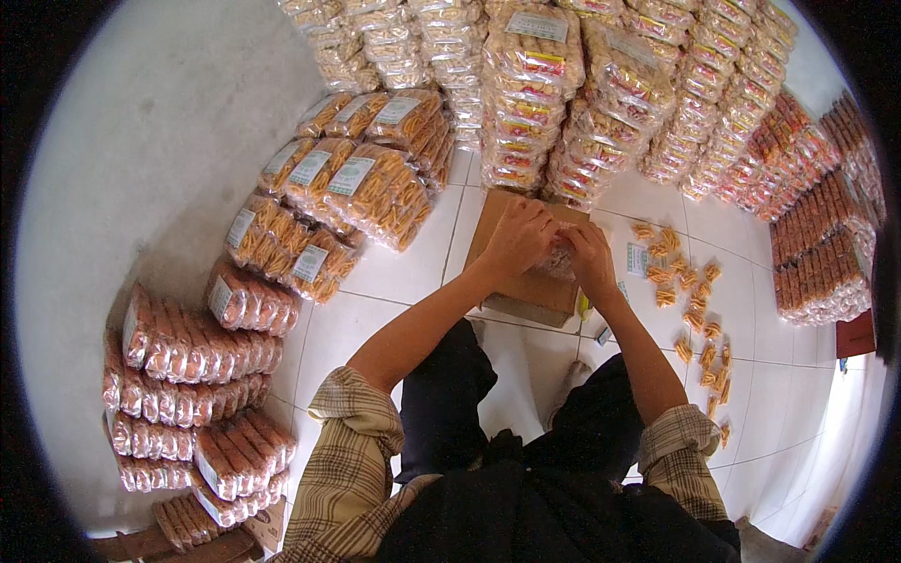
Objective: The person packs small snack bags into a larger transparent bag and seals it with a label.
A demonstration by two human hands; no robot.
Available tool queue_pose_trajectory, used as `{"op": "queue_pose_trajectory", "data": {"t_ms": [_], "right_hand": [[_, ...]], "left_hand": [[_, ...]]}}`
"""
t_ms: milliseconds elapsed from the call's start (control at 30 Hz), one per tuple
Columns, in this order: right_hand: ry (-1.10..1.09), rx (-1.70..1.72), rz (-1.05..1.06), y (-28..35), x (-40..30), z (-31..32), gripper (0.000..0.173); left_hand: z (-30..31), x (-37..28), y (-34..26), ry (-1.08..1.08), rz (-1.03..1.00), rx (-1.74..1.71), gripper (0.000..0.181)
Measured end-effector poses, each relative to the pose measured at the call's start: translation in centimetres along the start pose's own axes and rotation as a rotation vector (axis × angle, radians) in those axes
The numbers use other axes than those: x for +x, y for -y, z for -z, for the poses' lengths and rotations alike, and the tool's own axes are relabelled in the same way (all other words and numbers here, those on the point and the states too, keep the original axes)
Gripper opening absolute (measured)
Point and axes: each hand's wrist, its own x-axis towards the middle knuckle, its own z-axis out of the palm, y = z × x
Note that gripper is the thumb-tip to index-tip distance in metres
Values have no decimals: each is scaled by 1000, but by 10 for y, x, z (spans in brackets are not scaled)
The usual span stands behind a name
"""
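A clear plastic bag with reddish-brown contents (556,260) lies on a flat cardboard box (524,299) in front of me. My left hand (521,236) bends its fingers over the bag's far left edge. My right hand (591,257) holds the bag's right side, its fingertips near those of the left hand. The fingers hide the top of the bag. On the floor just right of the box lie a small yellow object (586,307) and a small dark-edged item (603,336).
Small twisted snack bundles (693,302) and a printed label (637,259) lie on the tiled floor at right. Tall stacks of bagged snacks (528,105) stand beyond the box. Bagged fried sticks (352,176) and brown packs (204,345) are piled at left, more brown packs (820,260) at far right.
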Motion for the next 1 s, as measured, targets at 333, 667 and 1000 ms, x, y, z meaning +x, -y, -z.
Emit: {"op": "queue_pose_trajectory", "data": {"t_ms": [333,667,1000], "right_hand": [[11,12,15,5,1,10,19],[49,-102,41,13,-26,14,26],[-66,-76,109,18,-64,3,16]], "left_hand": [[-17,-5,13,12,-98,-128,19],[-19,-14,4,-15,-204,-145,24],[-14,-44,-19,113,-253,-145,27]]}}
